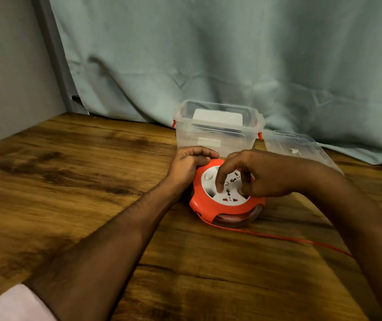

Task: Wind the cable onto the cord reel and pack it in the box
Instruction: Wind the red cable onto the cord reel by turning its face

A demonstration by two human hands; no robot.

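A round orange cord reel (227, 206) with a white socket face lies flat on the wooden table (69, 181). My left hand (188, 164) grips its far-left rim. My right hand (254, 174) rests on top, fingertips pressed into the white centre disc. A thin orange cable (285, 238) runs out from the reel's front to the right and passes under my right forearm. Behind the reel stands a clear plastic box (217, 128) with orange latches, open, with a white item inside.
The box's clear lid (298, 147) lies flat to the right of the box. A pale green curtain (231, 54) hangs along the table's back edge. A grey wall (11, 66) closes the left side.
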